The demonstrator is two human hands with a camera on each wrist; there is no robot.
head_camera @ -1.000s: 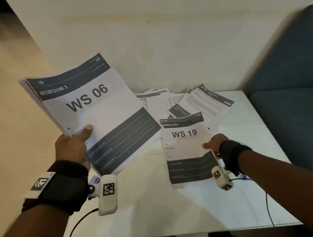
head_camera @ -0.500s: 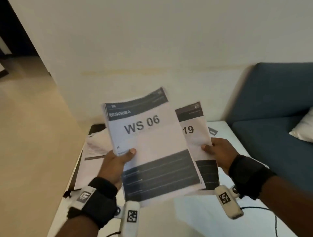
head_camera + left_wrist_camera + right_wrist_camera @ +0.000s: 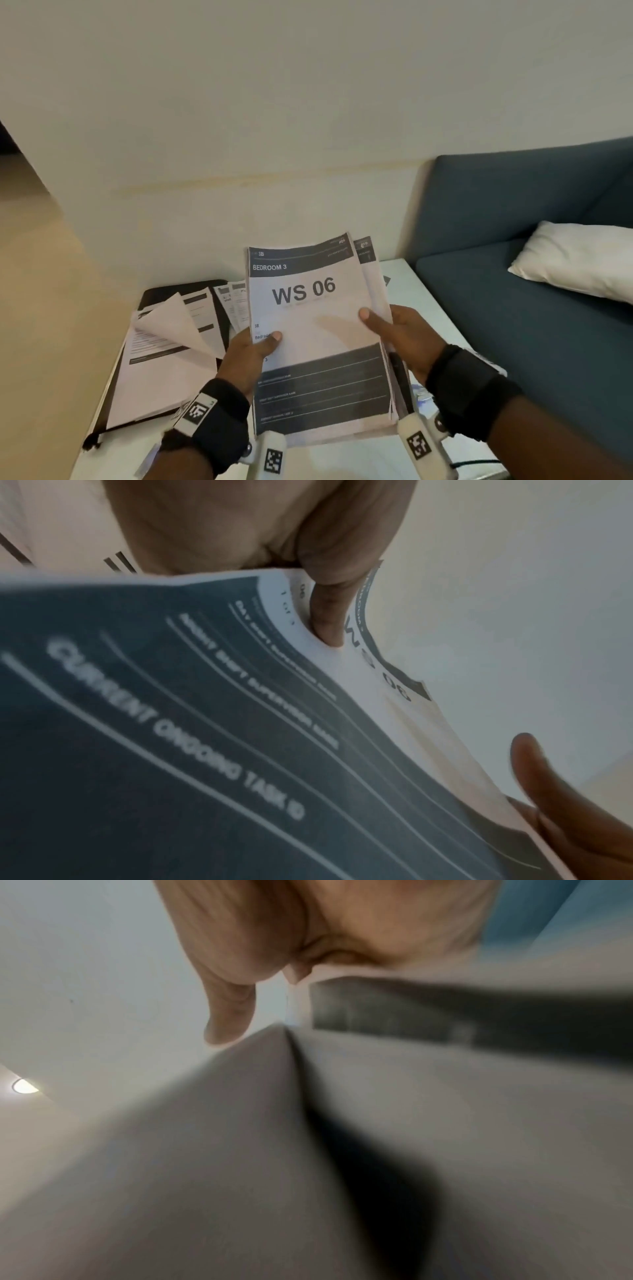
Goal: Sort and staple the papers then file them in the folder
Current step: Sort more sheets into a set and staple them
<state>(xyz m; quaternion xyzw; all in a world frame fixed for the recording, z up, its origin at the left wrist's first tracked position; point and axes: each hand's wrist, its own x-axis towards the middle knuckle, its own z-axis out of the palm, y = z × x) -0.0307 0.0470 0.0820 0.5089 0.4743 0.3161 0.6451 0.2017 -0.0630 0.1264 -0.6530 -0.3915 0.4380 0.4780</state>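
- White printed papers (image 3: 318, 329), the top sheet reading "WS 06" with dark bands, are held upright above the near edge of the white table (image 3: 421, 294).
- The left hand (image 3: 248, 356) pinches the stack's left edge; the right hand (image 3: 404, 337) grips its right edge.
- Sorting appears underway: a second sheet sits skewed behind, so squaring the edges likely comes next.
- The sheets are thin, limp and slightly curled.
- The black flat folder (image 3: 156, 298), holding loose pages, lies far left.

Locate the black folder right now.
Head view, left side: the black folder lies open on the white table under loose printed sheets, left of the left hand.
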